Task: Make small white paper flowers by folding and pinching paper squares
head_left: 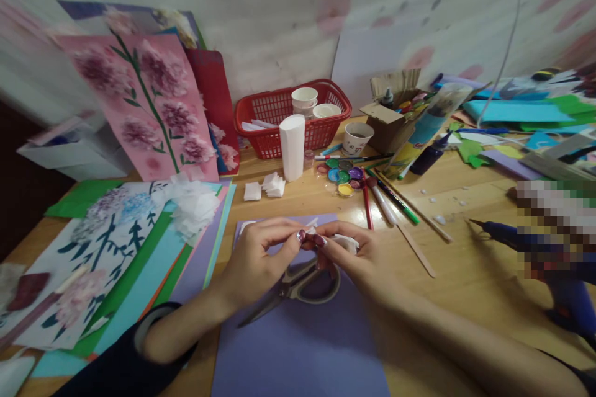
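Note:
Fingertips together, my left hand (263, 257) and my right hand (361, 254) pinch a small piece of white tissue paper (347, 242). Part of it sticks out by the right fingers; the rest is hidden behind my thumbs. Scissors (305, 290) with grey handles lie beneath my hands on a purple paper sheet (298, 353), blades pointing left. Beyond my hands are small stacks of folded white tissue squares (274, 185) and an upright white tissue roll (292, 149). A ruffled white tissue flower (195, 211) rests on coloured paper at the left.
A red basket (261, 136) with paper cups stands by the wall. Paint pots (344, 175), brushes (382, 203) and a wooden stick (416, 252) lie beyond my right hand. A blue glue gun (500, 232) is at right. Pink flower artwork (158, 105) leans at left.

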Available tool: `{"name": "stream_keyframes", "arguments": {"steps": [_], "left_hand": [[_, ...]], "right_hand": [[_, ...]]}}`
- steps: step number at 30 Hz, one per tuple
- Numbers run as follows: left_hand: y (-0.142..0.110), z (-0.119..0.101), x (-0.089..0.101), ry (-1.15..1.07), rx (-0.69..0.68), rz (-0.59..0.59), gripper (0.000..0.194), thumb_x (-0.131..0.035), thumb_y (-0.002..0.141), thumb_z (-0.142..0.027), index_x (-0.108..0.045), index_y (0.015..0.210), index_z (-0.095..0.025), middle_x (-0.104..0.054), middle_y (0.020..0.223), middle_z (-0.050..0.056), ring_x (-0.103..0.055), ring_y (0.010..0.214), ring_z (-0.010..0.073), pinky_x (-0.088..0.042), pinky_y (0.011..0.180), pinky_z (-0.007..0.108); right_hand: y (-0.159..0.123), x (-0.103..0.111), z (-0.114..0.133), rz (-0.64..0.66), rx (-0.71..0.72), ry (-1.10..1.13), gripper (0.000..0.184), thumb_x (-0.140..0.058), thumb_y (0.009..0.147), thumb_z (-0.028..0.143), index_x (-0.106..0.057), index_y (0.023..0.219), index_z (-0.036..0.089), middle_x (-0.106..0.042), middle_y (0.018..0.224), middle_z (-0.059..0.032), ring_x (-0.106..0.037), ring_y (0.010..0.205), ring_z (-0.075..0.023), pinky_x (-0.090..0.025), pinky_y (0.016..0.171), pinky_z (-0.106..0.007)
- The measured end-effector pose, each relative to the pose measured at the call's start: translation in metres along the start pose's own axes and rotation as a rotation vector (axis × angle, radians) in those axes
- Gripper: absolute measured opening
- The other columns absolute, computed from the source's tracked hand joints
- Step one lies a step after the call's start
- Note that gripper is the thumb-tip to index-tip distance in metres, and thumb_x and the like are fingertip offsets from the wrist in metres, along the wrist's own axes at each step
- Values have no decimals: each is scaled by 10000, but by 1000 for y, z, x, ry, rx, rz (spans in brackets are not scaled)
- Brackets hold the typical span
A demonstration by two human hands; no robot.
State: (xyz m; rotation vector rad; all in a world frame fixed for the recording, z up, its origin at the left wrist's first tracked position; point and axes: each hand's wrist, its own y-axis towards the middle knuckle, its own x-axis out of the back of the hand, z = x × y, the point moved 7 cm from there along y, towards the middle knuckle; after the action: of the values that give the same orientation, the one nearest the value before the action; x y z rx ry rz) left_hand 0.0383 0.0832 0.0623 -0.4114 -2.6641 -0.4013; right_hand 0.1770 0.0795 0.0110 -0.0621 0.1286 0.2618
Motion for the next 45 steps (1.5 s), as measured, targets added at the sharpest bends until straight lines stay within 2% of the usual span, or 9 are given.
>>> {"name": "stream_keyframes", "arguments": {"steps": [8,14,22,36,45], "left_hand": [[1,3,4,-77,58,-106,209,-602,815,-159,-784,915,-138,-794,923,64,-737,874,162,-578,792,214],[-1,4,5,-133,98,-133,231,-619,782,-156,-775,951,-135,-793,932,65,-757,817,168,-608,747,215],[1,-6,5,37,-32,-112,189,-632,776,-167,-793,872,-142,-795,889,80,-747,814,182,-600,763,252],[1,-6,5,24,-46,-115,186,-607,799,-160,-790,831,-152,-797,860,64,-742,798,160,-584,746,225],[0,-4,2,48,-4,-68,177,-636,795,-198,-787,881,-165,-793,892,68,-739,819,189,-585,749,266]], "right_hand": [[0,-1,6,5,26,-3,194,-700,824,365,-749,866,182,-659,594,-2,-563,513,-96,-426,485,-193],[-1,-2,7,6,29,-7,163,-691,831,340,-739,840,185,-671,605,0,-565,510,-87,-431,485,-181],[0,-1,10,-6,-2,-21,163,-762,759,316,-752,832,171,-642,559,16,-557,502,-89,-420,485,-182],[-1,-1,5,17,-12,-4,192,-734,792,352,-767,861,176,-640,572,11,-539,516,-91,-413,499,-186],[-1,-3,11,-1,1,-68,249,-716,786,426,-743,824,181,-638,572,4,-560,512,-116,-434,504,-221]]}}
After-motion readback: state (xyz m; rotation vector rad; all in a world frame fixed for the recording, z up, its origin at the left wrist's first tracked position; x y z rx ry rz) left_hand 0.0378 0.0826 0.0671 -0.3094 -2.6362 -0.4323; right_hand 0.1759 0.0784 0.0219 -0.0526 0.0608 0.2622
